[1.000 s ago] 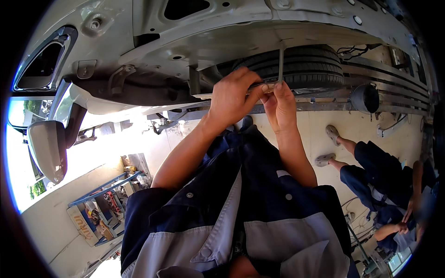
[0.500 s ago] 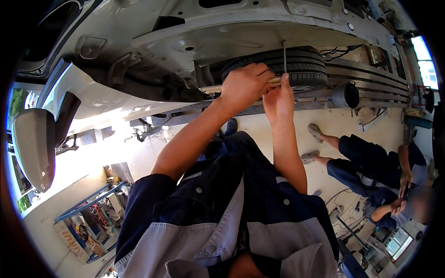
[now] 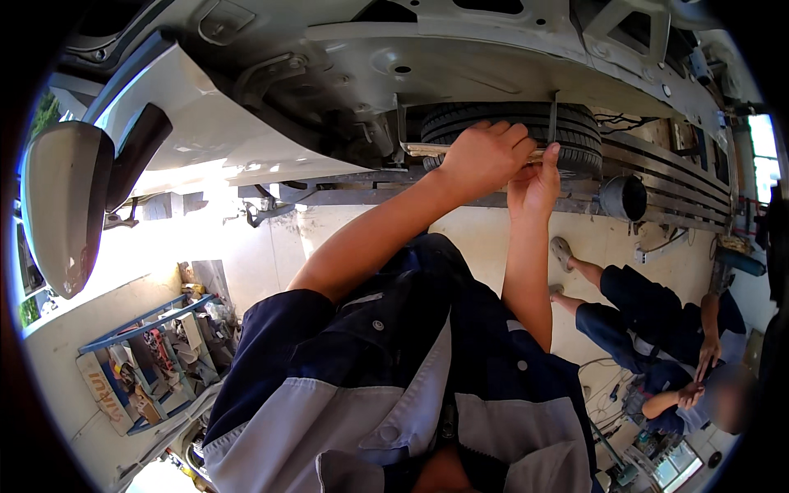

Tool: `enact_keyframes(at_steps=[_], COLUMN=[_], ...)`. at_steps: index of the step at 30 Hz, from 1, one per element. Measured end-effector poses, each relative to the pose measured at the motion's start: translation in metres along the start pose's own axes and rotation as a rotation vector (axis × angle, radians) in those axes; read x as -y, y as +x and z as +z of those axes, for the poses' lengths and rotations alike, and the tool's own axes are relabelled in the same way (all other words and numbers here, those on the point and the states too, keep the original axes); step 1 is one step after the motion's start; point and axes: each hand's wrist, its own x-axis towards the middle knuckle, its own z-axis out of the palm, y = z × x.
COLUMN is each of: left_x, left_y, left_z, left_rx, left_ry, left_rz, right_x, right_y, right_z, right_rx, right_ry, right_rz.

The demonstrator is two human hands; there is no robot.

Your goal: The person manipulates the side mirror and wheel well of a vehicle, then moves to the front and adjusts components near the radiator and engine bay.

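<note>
My left hand (image 3: 486, 156) is closed around a thin pale strip (image 3: 423, 149), which runs level below the inner fender panel (image 3: 485, 66) of a car body. My right hand (image 3: 532, 187) grips its right end, thumb pointing up against a narrow grey metal upright (image 3: 552, 119). Another thin upright (image 3: 401, 119) rises at the left end, so the piece looks like a shallow U. Its exact kind I cannot tell. Behind both hands, a black tyre (image 3: 579, 135) shows beneath the panel. My fingers hide the middle of the strip.
A white fender or door edge (image 3: 222, 140) and a side mirror (image 3: 66, 205) stand to the left. Slatted rails (image 3: 666, 168) and a dark round tube (image 3: 623, 197) are at right. A parts crate (image 3: 156, 361) sits lower left; a person (image 3: 657, 329) is at right.
My view has shifted, so the car and both hands sit further right in the picture. Both hands keep hold of the strip, whose left end and left upright show more clearly.
</note>
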Motion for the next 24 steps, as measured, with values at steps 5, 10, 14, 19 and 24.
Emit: enact_keyframes(at_steps=[5,10,14,19,24], left_x=[0.01,0.05,0.065,0.051,0.058], left_y=[-0.076,-0.142,-0.127,-0.07,-0.077], left_z=[-0.056,-0.022,-0.005,0.028,0.04], left_rx=[-0.288,-0.537,-0.726,-1.128,-1.046], left_ry=[-0.144,-0.497,-1.051,-1.464,-1.561], left_rz=[-0.234,-0.743,-0.995,-1.324,-1.193], right_x=[0.008,0.009,0.01,-0.003,-0.008], right_y=[-0.01,-0.009,-0.007,0.006,0.01], right_z=[0.007,0.006,0.023,0.03,0.028], right_rx=[-0.079,-0.089,-0.176,-0.29,-0.302], right_ry=[0.009,-0.069,-0.233,-0.508,-0.63], right_rz=[0.035,-0.002,-0.044,-0.279,-0.379])
